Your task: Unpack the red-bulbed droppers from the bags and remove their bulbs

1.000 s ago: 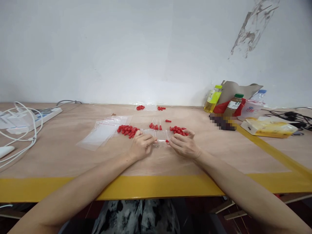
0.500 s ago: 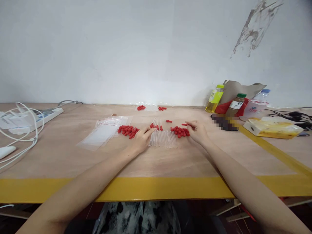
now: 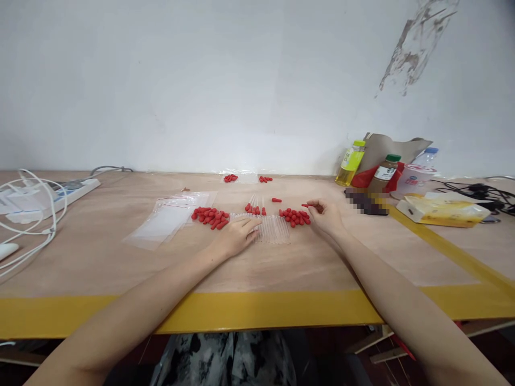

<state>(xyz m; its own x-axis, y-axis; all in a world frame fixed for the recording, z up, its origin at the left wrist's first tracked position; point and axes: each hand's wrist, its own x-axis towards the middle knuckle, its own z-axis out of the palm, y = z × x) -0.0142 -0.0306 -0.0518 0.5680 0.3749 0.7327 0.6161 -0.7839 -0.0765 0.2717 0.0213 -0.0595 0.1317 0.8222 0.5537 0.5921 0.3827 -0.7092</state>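
My left hand (image 3: 238, 236) lies over the left part of a row of thin clear glass tubes (image 3: 276, 230), fingers stretched out on them. Between the thumb and fingertips of my right hand (image 3: 328, 215) is a small red rubber dropper bulb (image 3: 306, 205), held sideways. Just below it lies a right pile of red bulbs (image 3: 296, 218). A left pile of red bulbs (image 3: 210, 217) sits beside my left hand. Behind the row, a few tubes with red bulbs on their near ends (image 3: 257, 210) point away from me. One loose red bulb (image 3: 277, 200) lies behind the right pile.
Clear zip bags (image 3: 161, 220) lie left of the piles. Two small red bulb groups are near the wall. A power strip (image 3: 80, 190) with white cables is far left. Bottles (image 3: 351, 163), a tissue pack (image 3: 440, 210) and black cables stand or lie to the right.
My left hand has drawn back from the bulb-fitted tubes and its fingers have spread onto the tube row. My right hand still pinches the red bulb in about the same place.
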